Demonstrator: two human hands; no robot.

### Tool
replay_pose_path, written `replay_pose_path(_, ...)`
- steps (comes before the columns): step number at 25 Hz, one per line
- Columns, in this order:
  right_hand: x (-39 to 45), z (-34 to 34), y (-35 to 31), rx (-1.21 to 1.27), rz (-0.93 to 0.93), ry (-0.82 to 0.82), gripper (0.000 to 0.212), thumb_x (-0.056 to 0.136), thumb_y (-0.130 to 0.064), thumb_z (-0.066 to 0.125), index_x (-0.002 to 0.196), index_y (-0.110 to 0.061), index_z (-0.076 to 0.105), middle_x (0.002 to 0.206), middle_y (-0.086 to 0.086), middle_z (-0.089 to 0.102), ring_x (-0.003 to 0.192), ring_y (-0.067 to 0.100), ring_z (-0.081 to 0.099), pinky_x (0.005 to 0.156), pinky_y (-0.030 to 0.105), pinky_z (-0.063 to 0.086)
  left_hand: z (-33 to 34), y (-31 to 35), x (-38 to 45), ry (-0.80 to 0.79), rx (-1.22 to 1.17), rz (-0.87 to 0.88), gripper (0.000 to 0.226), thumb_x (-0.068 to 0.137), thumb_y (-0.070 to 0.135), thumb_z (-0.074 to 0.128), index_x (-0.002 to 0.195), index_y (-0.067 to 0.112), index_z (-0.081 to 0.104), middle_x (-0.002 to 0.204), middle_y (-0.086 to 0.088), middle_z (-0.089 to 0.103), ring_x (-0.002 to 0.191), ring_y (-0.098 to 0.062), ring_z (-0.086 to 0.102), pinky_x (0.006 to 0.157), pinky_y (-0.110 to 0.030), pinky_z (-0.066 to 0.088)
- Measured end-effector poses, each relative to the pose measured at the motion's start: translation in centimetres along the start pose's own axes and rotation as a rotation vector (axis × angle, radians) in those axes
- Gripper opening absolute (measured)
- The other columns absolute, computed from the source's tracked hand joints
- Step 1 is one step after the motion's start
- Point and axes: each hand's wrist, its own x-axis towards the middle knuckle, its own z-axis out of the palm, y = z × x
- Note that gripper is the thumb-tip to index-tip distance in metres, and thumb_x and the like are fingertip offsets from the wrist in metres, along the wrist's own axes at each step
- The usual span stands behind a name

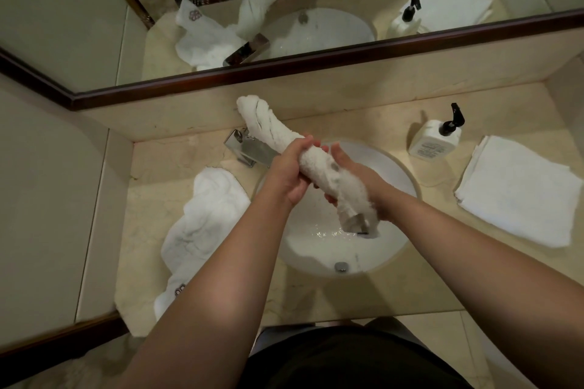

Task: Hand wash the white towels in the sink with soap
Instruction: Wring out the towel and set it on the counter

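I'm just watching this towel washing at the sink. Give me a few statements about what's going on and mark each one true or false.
1. Both hands grip one twisted towel above the sink. True.
2. The soap bottle lies tipped over in the basin. False: it stands upright on the counter, right of the sink.
3. A folded towel lies flat on the counter's right side. True.
4. The left hand is pressing the soap pump. False: it holds the twisted towel, as does the right hand.
5. A crumpled towel lies left of the sink. True.
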Motion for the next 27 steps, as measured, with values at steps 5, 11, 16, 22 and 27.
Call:
replay_pose_path(5,1.0,-0.2,1.0,-0.378,-0.291,0.269,0.073,0.091,-0.069,0.043,0.116,-0.005,0.067,0.07,0.002,0.059,0.061,0.013,0.054,0.061,0.027,0.042,1.3,-0.7,0.7,0.126,-0.002,-0.006,0.019,0.091,0.007,0.066,0.072,0.005,0.06,0.062,-0.005,0.064,0.059,-0.014,0.065,0.061,-0.029,0.057)
replay_pose_path(11,0.2,-0.3,0.7,-0.629,-0.366,0.273,0.063,0.082,-0.075,0.04,0.081,-0.015,0.061,0.08,0.005,0.065,0.073,0.019,0.057,0.066,0.031,0.04,2.4,-1.3,0.2,0.286,0.01,0.057,0.007,0.086,0.002,0.066,0.082,-0.001,0.061,0.06,-0.007,0.066,0.053,-0.015,0.064,0.06,-0.028,0.054)
replay_pose_path(16,-1.0,-0.8,-0.6,-0.305,-0.165,0.069,0.031,0.083,-0.038,0.075,0.092,-0.011,0.064,0.07,0.003,0.063,0.059,0.014,0.059,0.056,0.027,0.046,1.2,-0.5,-0.4,0.11,-0.001,0.107,0.006,0.082,0.009,0.062,0.079,0.005,0.062,0.068,-0.006,0.065,0.068,-0.02,0.063,0.071,-0.033,0.053)
replay_pose_path(22,-1.7,-1.8,-3.0,0.155,0.21,-0.206,0.059,0.06,-0.046,0.081,0.102,-0.007,0.065,0.07,0.006,0.06,0.055,0.012,0.056,0.054,0.023,0.049,-0.4,0.0,-1.6,-0.263,-0.067,0.242,0.042,0.072,0.027,0.078,0.106,0.011,0.06,0.101,-0.008,0.065,0.088,-0.02,0.063,0.071,-0.033,0.048)
replay_pose_path(27,-1.3,-0.8,-2.7,0.308,0.354,-0.394,0.052,0.064,-0.051,0.069,0.077,-0.001,0.065,0.058,0.008,0.059,0.044,0.015,0.058,0.045,0.021,0.051,1.2,0.8,-2.3,-0.331,-0.124,0.153,0.062,0.044,0.048,0.094,0.087,0.013,0.068,0.073,-0.001,0.066,0.062,-0.014,0.066,0.058,-0.026,0.054)
